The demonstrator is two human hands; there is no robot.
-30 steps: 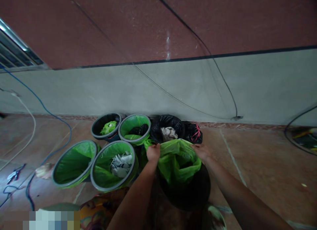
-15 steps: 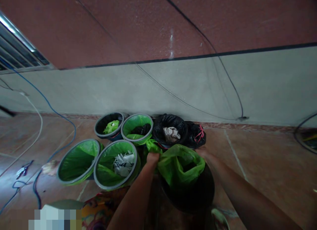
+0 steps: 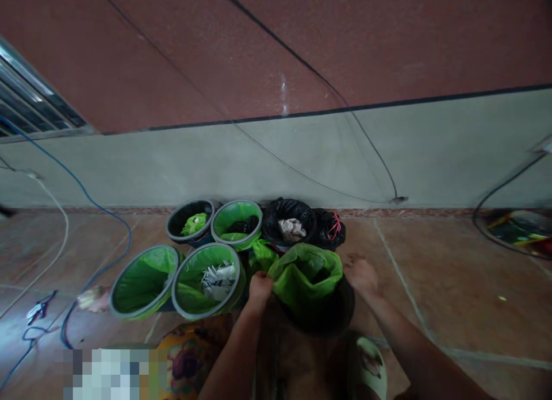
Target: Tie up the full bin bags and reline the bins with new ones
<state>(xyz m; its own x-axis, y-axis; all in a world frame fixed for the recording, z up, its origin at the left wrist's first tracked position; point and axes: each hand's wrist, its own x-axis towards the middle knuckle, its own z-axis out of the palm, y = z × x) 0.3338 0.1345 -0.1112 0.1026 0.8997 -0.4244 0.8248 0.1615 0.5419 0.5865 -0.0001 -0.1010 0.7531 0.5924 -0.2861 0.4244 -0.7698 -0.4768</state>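
A dark bin [image 3: 338, 314] stands in front of me with a green plastic bag [image 3: 297, 293] hanging loosely inside it, its mouth spread and standing above the rim. My left hand [image 3: 261, 288] pinches the left edge of this bag. By the bag's right edge is my right hand [image 3: 363, 275], its fingers stretched out beside the rim; whether they touch the plastic is hard to make out. Just beyond the left hand lies a bunched green bag [image 3: 262, 253]. A black-lined bin [image 3: 284, 210] with crumpled paper [image 3: 292, 229] stands behind.
Left are two green-lined bins [image 3: 144, 282] [image 3: 207, 282], one holding paper scraps [image 3: 219, 279]. Behind them stand a black-lined bin [image 3: 190, 222] and another green-lined bin [image 3: 236, 225]. A tied black bag [image 3: 330, 230] lies by the wall. Cables [image 3: 92, 273] cross the floor.
My right hand has shifted outward from the bag's edge, and its fingers now show. My left hand keeps its pinch on the bag. The view has moved slightly.
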